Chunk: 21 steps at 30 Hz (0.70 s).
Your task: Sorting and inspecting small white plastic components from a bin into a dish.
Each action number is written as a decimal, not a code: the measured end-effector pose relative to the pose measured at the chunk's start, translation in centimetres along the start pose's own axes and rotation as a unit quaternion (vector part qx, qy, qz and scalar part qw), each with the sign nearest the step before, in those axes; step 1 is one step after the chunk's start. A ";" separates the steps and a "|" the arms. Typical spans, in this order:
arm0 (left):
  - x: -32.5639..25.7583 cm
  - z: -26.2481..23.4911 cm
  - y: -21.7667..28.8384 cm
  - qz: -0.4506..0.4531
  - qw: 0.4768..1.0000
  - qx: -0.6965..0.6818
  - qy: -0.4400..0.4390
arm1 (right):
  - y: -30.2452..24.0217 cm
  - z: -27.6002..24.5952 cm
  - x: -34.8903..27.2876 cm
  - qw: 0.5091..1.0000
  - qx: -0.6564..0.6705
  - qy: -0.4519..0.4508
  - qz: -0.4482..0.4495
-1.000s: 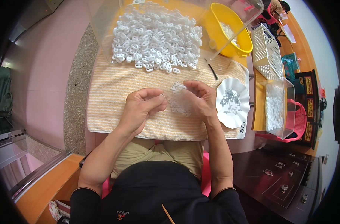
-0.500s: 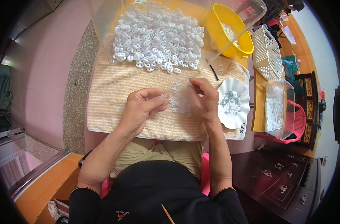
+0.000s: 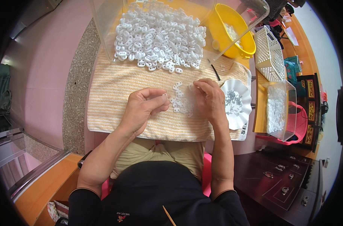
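Observation:
My left hand [image 3: 147,103] is closed, thumb and forefinger pinching a small white plastic piece [image 3: 165,95]. Beside it, several flat white plastic pieces with two holes [image 3: 177,99] lie on a striped towel [image 3: 118,94], mixed with paler, translucent ones [image 3: 185,107]. Above the right side of these hovers my right hand [image 3: 212,100]. Its fingers are curled together, and what their tips may hold cannot be made out. Just right of that hand is a white plate with a wavy rim [image 3: 243,119], holding small dark grey bits [image 3: 233,101].
A large heap of white two-holed pieces [image 3: 160,35] lies in a clear bin [image 3: 103,30] at the far side. A yellow basin [image 3: 220,15], a thin black stick [image 3: 216,72], a white perforated basket [image 3: 269,56] and a clear box of white pieces [image 3: 276,109] stand or lie rightward.
My right hand has shifted slightly right, toward the plate, uncovering more of the small pieces. My left hand stays nearly in place, still pinching its piece.

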<state>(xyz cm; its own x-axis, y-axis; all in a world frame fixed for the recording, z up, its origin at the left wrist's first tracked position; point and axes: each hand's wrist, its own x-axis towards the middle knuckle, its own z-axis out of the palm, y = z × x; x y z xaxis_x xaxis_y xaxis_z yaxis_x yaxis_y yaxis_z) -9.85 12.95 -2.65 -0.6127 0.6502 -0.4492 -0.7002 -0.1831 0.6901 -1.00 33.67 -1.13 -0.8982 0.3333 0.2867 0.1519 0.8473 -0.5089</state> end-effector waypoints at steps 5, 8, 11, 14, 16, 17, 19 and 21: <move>0.0 0.0 0.0 -0.003 1.000 0.006 0.004 | 0.0 0.4 0.3 0.998 -0.045 -0.032 0.017; 0.0 0.0 0.1 -0.003 1.000 0.005 0.006 | -0.8 0.2 0.6 0.996 -0.070 -0.056 0.007; 0.0 0.0 0.1 -0.002 1.000 0.002 0.003 | -0.9 0.2 0.6 0.994 -0.084 -0.071 -0.010; 0.0 0.0 0.1 -0.001 1.000 -0.003 0.003 | -1.2 -0.1 0.6 0.992 -0.092 -0.084 -0.025; 0.0 -0.1 0.1 -0.001 1.000 0.000 0.002 | -1.2 -0.2 0.5 0.991 -0.095 -0.089 -0.032; 0.0 -0.1 0.1 -0.002 1.000 0.000 0.002 | -1.1 -0.2 0.4 0.992 -0.092 -0.079 -0.044; 0.0 0.0 0.1 -0.001 1.000 0.001 0.001 | -0.9 -0.2 0.2 0.992 -0.089 -0.069 -0.056; 0.0 0.0 0.1 -0.001 1.000 0.001 0.000 | -0.7 -0.3 0.0 0.997 0.028 -0.057 -0.034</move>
<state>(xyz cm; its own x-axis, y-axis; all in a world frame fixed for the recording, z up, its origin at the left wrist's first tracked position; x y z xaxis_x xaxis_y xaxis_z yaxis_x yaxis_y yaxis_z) -9.90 12.90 -2.55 -0.6120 0.6499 -0.4506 -0.7003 -0.1806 0.6906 -0.98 33.23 -0.54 -0.9473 0.2234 0.2297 0.0682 0.8411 -0.5366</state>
